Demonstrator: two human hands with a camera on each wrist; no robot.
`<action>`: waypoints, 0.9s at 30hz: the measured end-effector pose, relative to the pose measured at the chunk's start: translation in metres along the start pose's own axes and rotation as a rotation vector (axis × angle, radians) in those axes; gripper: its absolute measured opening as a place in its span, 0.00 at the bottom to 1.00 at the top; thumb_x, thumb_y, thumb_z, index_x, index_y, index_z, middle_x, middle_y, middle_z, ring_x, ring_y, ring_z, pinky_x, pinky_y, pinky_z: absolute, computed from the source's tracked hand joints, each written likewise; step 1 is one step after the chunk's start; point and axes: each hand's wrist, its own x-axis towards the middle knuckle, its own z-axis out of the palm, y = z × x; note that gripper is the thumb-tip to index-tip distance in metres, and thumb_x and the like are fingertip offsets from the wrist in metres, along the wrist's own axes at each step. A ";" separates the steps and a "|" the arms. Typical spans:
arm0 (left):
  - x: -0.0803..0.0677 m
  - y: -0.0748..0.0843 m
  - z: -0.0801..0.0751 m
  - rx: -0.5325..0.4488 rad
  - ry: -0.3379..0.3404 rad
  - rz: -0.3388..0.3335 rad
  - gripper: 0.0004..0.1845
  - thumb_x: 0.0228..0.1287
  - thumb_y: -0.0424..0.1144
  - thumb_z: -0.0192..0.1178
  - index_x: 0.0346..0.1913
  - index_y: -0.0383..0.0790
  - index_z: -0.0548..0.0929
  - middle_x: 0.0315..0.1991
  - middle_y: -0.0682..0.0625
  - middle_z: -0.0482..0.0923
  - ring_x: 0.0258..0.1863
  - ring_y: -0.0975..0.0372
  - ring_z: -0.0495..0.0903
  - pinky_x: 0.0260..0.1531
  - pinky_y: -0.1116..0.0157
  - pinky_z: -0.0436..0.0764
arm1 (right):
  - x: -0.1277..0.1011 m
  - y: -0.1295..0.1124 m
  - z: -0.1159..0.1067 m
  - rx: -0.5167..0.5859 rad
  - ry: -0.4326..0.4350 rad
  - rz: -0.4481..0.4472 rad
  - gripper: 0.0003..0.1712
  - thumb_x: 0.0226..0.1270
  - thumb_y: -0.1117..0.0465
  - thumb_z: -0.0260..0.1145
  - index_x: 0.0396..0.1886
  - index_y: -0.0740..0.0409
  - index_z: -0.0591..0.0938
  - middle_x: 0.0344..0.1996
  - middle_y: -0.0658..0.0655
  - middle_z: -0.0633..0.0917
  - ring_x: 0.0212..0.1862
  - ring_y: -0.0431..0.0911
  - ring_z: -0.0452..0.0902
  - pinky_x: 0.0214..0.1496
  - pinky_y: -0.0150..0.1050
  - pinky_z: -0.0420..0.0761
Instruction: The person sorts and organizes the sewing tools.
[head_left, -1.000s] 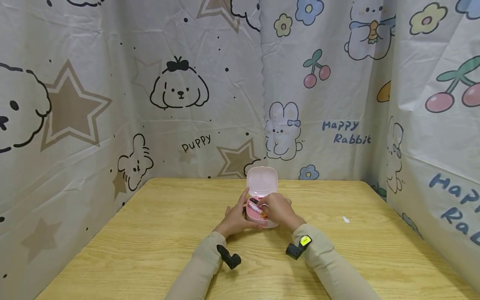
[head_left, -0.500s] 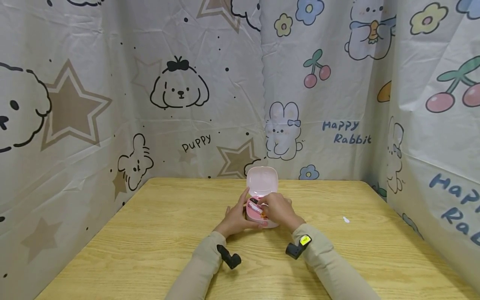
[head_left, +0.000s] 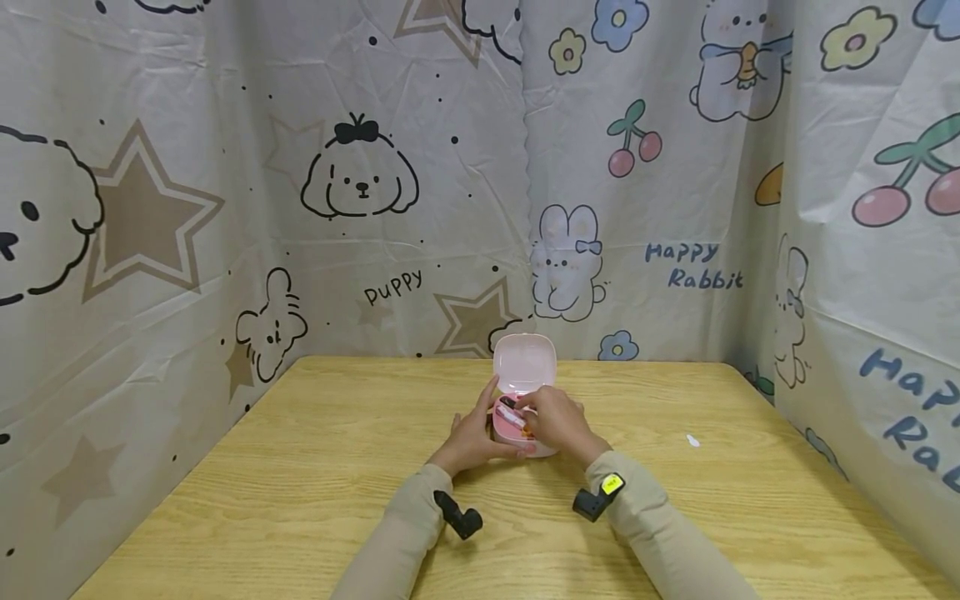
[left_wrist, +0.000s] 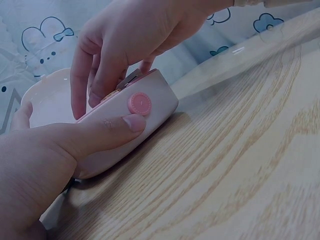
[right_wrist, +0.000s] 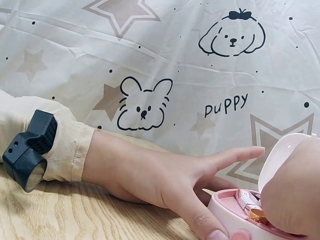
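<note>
A small pale pink box (head_left: 543,451) stands on the wooden table with its lid (head_left: 525,363) raised at the back. My left hand (head_left: 467,440) holds the box's left side. Its thumb lies along the front wall beside a round pink button (left_wrist: 140,103), and the index finger stretches toward the lid. Over the box, my right hand (head_left: 558,417) reaches in with bent fingers. Its fingertips are partly hidden, so a hold on something cannot be made out. Inside lie a white-and-pink strip-like piece (right_wrist: 245,199), a gold-coloured piece (right_wrist: 258,216) and something dark (head_left: 508,402).
A small white spoon-shaped piece (head_left: 692,440) lies on the table (head_left: 315,500) to the right. Patterned curtains (head_left: 360,275) surround the table at the back and both sides. Black cameras are strapped to both sleeves.
</note>
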 end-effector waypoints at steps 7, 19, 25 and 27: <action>0.001 -0.002 0.001 0.002 0.012 0.009 0.72 0.48 0.58 0.83 0.85 0.56 0.40 0.78 0.45 0.63 0.75 0.51 0.64 0.68 0.27 0.36 | 0.000 0.002 0.001 0.020 0.010 -0.017 0.11 0.64 0.67 0.73 0.43 0.49 0.93 0.33 0.50 0.84 0.36 0.45 0.77 0.35 0.49 0.76; -0.001 0.001 0.000 0.002 0.009 -0.003 0.71 0.48 0.58 0.82 0.85 0.56 0.40 0.78 0.45 0.63 0.75 0.50 0.63 0.69 0.28 0.35 | 0.001 0.006 0.003 0.081 -0.001 -0.020 0.11 0.64 0.68 0.72 0.42 0.50 0.92 0.32 0.49 0.84 0.36 0.45 0.77 0.34 0.46 0.75; -0.001 0.001 0.000 -0.008 0.011 0.002 0.71 0.48 0.58 0.82 0.85 0.56 0.40 0.78 0.45 0.63 0.75 0.50 0.63 0.69 0.28 0.35 | 0.001 0.006 0.001 0.130 -0.004 -0.011 0.14 0.62 0.71 0.70 0.44 0.53 0.92 0.31 0.49 0.83 0.33 0.45 0.74 0.32 0.42 0.72; -0.001 0.001 0.000 -0.009 0.009 0.004 0.71 0.48 0.58 0.82 0.85 0.55 0.40 0.78 0.45 0.63 0.76 0.50 0.63 0.69 0.28 0.35 | 0.000 0.006 -0.001 0.151 0.000 -0.004 0.14 0.62 0.71 0.70 0.45 0.55 0.92 0.33 0.50 0.84 0.34 0.45 0.75 0.31 0.42 0.72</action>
